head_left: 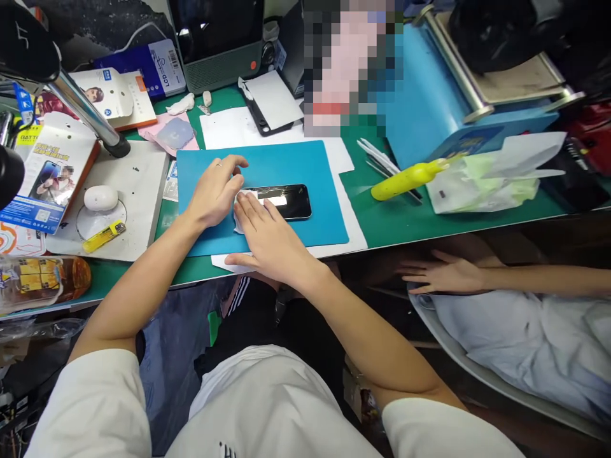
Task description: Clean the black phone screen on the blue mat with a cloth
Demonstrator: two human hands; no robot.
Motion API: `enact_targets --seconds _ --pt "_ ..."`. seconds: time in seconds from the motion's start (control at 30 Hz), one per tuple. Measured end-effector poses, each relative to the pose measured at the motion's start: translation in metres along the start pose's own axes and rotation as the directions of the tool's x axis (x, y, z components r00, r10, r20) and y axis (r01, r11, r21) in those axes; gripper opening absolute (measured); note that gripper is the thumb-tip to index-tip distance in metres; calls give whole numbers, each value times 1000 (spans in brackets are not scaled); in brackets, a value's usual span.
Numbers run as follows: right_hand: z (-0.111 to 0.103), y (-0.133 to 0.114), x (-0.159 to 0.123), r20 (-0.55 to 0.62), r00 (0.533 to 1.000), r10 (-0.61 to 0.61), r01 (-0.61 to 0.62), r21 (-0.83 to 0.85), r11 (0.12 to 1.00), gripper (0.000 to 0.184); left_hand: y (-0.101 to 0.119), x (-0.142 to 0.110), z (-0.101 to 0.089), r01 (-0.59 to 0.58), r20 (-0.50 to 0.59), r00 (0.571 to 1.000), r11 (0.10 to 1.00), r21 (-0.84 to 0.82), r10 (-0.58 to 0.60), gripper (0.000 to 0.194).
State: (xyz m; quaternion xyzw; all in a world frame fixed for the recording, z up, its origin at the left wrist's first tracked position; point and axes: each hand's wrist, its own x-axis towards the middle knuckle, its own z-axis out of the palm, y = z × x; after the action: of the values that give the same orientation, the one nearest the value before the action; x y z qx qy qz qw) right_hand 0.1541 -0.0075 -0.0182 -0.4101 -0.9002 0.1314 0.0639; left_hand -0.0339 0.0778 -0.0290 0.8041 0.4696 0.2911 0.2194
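Observation:
A black smartphone (298,202) lies flat on a blue mat (305,159), its glossy face up with pale reflections. My right hand (270,238) rests palm down over the phone's left part, fingers stretched out and thumb spread toward me. Beneath those fingers is a crumpled white tissue (237,222), mostly covered by the hand. My left hand (214,191) hovers or rests at the phone's left end, its fingers loosely bent and apart from the thumb. I see nothing in it. Whether its thumb touches the phone or tissue is unclear.
Left, a grey board (143,191) bears a white case (101,198) and a yellow lighter (104,236). A yellow bottle (405,179) and tissue pack (472,184) lie right, before a blue machine (415,108). Another person's hand (443,275) is below the desk edge at right.

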Motion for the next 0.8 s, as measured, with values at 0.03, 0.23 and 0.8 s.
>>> enact_targets --seconds 0.03,0.23,0.8 --pt "0 0 -3 -5 1000 -8 8 3 1000 114 1 0 0 -31 22 999 1000 7 30 56" --pt "-6 20 -25 -2 997 -80 81 20 997 110 4 0 -4 -118 55 992 993 5 117 84" --pt "-23 87 -75 56 998 3 -6 53 999 130 1 1 -2 -64 6 998 998 7 64 95"
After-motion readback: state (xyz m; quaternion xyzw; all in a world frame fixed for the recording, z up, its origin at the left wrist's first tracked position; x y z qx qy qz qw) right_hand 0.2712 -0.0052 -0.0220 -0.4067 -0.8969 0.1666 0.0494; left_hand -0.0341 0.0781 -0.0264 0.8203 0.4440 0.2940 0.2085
